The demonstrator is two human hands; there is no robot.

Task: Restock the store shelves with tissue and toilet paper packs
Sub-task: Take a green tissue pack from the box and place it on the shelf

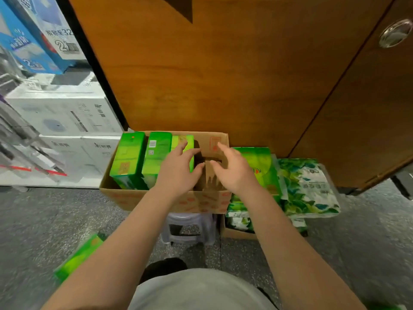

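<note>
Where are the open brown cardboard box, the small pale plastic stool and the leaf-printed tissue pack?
Open brown cardboard box (207, 203), head view, front wall.
Small pale plastic stool (188, 219), head view, seat edge.
Leaf-printed tissue pack (309, 189), head view, top face.

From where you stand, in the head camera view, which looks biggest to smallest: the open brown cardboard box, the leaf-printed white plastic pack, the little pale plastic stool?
1. Open brown cardboard box, widest in view.
2. Leaf-printed white plastic pack.
3. Little pale plastic stool, though the box hides its top, so its full size is unsure.
</note>
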